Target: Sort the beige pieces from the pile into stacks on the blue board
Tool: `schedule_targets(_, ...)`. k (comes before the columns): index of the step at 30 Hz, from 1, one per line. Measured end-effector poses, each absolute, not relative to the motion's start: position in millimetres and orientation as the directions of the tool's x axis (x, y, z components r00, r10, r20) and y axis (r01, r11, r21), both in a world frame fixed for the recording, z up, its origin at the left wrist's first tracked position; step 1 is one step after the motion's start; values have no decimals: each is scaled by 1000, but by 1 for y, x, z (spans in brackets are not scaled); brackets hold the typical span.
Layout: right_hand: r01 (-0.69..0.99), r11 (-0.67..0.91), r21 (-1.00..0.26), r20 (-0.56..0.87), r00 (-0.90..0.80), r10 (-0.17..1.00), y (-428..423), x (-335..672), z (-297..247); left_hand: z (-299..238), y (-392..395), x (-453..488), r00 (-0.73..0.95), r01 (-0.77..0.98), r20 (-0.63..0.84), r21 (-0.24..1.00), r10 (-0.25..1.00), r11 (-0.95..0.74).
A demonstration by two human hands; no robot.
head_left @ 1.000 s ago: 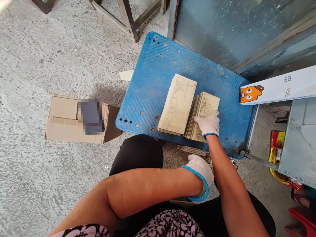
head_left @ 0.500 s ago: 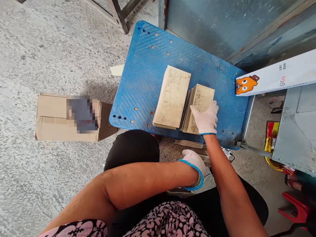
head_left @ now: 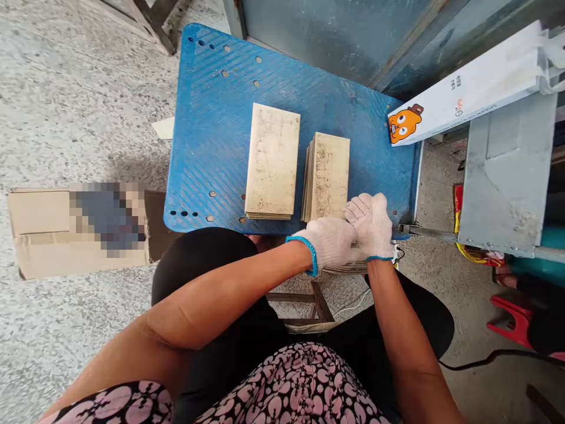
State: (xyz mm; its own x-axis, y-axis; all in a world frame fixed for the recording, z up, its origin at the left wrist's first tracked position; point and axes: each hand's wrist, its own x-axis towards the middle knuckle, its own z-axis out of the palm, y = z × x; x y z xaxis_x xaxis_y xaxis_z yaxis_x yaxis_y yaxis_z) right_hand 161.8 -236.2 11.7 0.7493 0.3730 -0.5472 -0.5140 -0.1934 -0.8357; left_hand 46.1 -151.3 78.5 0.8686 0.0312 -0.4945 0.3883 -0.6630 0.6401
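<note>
My left hand (head_left: 334, 242), in a white knit glove with a blue cuff, reaches across and meets my right hand (head_left: 371, 227), gloved alike. Both are over the near edge of the blue platform (head_left: 212, 141). My right fingers are curled toward the left hand; anything inside them is hidden. The left fingertips are blurred and covered. Just beyond the hands lies a stack of flat, tan rectangular plates (head_left: 331, 171) with dark specks. A second, similar stack (head_left: 272, 159) stands to its left. Below the hands, more stacked plates (head_left: 348, 269) show partly.
A cardboard box (head_left: 39, 218) sits on the floor at left, partly blurred out. At right are a white bag (head_left: 477, 76) with an orange cartoon, a grey metal panel (head_left: 507, 176) and a red stool (head_left: 509, 321). A metal sheet (head_left: 326, 35) stands behind the platform.
My left hand has risen from the lower plates to meet the right. My right hand has come off the right stack toward the near edge. The view has shifted right.
</note>
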Motion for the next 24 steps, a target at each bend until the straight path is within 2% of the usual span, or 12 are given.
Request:
schedule_targets(3, -602, -114, -790, -602, 729, 324, -249, 161, 10, 74, -182, 44, 891, 370, -450, 639, 62, -674)
schedule_targets(5, -621, -88, -779, -607, 711, 356, -256, 161, 9, 70, -201, 43, 900, 382, -414, 593, 138, -709)
schedule_targets(7, -634, -71, -770, -601, 685, 412, -262, 162, 7, 68, -210, 46, 906, 377, -392, 572, 161, -729)
schedule_targets(11, -632, -74, -772, -593, 673, 442, -271, 164, 6, 72, -203, 56, 915, 285, -403, 636, 6, -717)
schedule_targets(13, -588, -117, -800, -573, 692, 440, -275, 163, 6, 73, -201, 59, 933, 203, -349, 706, -84, -678)
schedule_targets(15, -469, -168, -867, -493, 759, 426, -279, 160, 6, 71, -206, 59, 949, 133, -284, 756, -139, -641)
schedule_targets(17, -303, -234, -924, -377, 828, 416, -285, 156, 4, 67, -217, 56, 947, 115, -277, 767, -164, -632)
schedule_targets(18, -268, -270, -925, -364, 829, 424, -289, 154, 4, 65, -224, 54, 943, 115, -284, 767, -174, -631)
schedule_targets(19, -295, -301, -907, -407, 799, 442, -292, 152, 3, 63, -231, 51, 940, 115, -289, 770, -182, -627)
schedule_targets(22, -561, -295, -774, -624, 596, 506, -300, 148, 7, 59, -248, 43, 935, 91, -271, 808, -230, -582)
schedule_targets(24, -641, -236, -730, -645, 535, 545, -301, 144, 16, 58, -254, 38, 935, 70, -248, 830, -252, -553)
